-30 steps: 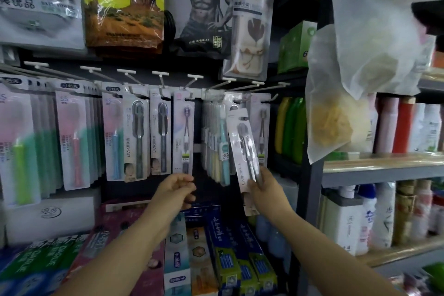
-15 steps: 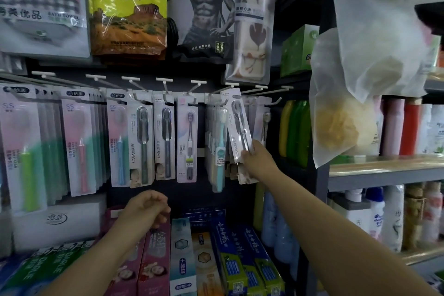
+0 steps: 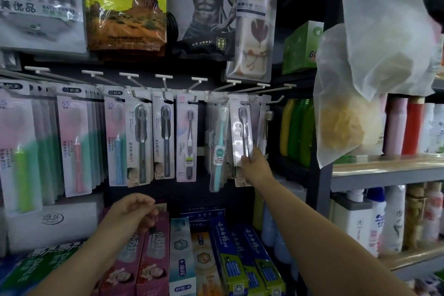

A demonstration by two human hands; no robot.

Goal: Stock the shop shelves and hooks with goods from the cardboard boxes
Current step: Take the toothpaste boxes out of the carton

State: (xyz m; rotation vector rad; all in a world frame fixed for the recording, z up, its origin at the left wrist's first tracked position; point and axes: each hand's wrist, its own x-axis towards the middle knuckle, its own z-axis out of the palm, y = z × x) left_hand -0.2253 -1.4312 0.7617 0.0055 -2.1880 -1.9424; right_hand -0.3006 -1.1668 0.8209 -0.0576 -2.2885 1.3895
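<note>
A carded toothbrush pack (image 3: 241, 132) with a dark brush hangs upright at a metal hook (image 3: 247, 102) in the right part of the toothbrush row. My right hand (image 3: 255, 166) pinches the lower part of that pack. Just left of it hangs a teal toothbrush pack (image 3: 219, 149). My left hand (image 3: 133, 209) hovers lower, in front of the toothpaste boxes (image 3: 153, 259), with fingers loosely curled and holding nothing. Whether the pack's hole sits fully on the hook is hard to tell.
More toothbrush packs (image 3: 141, 139) fill the hooks to the left. Towel packs (image 3: 125, 5) hang above. A dark shelf post (image 3: 319, 175) stands right of the hooks, with bottles (image 3: 298, 130) and shelves beyond. Plastic bags (image 3: 374, 55) with sponges hang at the upper right.
My right hand lifted the toothbrush pack from low and tilted up to the hook, where it now hangs straight. My left hand dropped down towards the toothpaste boxes.
</note>
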